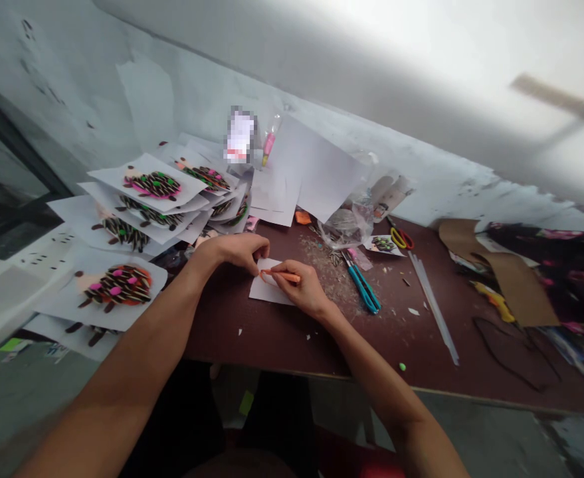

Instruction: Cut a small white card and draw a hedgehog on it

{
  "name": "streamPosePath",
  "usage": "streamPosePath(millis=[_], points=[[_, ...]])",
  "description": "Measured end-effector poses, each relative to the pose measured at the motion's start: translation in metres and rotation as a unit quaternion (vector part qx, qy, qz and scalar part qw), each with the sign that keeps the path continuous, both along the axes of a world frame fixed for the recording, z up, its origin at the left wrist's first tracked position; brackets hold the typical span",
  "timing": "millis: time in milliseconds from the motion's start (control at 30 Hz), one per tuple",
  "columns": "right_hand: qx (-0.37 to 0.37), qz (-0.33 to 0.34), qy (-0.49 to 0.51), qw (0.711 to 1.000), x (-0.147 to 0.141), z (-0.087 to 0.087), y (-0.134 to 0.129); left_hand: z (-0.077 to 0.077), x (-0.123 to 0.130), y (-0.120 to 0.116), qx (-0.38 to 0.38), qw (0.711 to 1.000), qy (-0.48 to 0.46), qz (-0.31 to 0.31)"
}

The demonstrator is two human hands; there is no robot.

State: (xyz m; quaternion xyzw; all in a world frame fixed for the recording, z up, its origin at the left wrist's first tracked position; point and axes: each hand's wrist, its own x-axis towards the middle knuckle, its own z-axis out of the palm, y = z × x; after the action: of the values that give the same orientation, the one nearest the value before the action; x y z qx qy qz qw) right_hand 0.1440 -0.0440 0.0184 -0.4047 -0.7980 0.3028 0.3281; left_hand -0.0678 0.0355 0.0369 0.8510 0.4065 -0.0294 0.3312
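Note:
A small sheet of white paper (272, 292) lies on the brown table before me, with a short orange mark near its top. My right hand (304, 289) is closed around an orange pen (288, 274), its tip down on the paper. My left hand (242, 252) is curled at the paper's upper left corner, thumb and fingers pressed together on its edge. Stacked at the left are white cards bearing hedgehog figures (117, 285) with striped spines and pink or green dots.
Teal-handled pliers (364, 289), red-and-yellow scissors (402, 238) and clear glue sticks (434, 309) lie to the right on the table (321, 352). Farther right is a yellow glue gun (493, 300) with its cord. Plastic bags (349, 226), scraps and a phone (240, 136) are toward the wall.

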Motion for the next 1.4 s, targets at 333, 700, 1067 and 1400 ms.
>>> streamPosePath(millis=[333, 700, 1067, 1400], points=[[-0.005, 0.018, -0.007, 1.0, 0.002, 0.003, -0.001, -0.001, 0.0, 0.001, -0.004, 1.0, -0.006, -0.002], [-0.002, 0.01, 0.009, 1.0, 0.004, 0.003, -0.001, 0.001, 0.0, -0.001, 0.005, 1.0, -0.001, 0.0], [-0.044, 0.004, -0.009, 0.999, 0.009, 0.009, -0.002, 0.001, 0.001, -0.002, 0.006, 1.0, 0.0, 0.0], [-0.049, -0.016, 0.001, 0.999, 0.013, 0.011, -0.001, -0.001, 0.001, 0.0, 0.006, 1.0, 0.003, 0.001]])
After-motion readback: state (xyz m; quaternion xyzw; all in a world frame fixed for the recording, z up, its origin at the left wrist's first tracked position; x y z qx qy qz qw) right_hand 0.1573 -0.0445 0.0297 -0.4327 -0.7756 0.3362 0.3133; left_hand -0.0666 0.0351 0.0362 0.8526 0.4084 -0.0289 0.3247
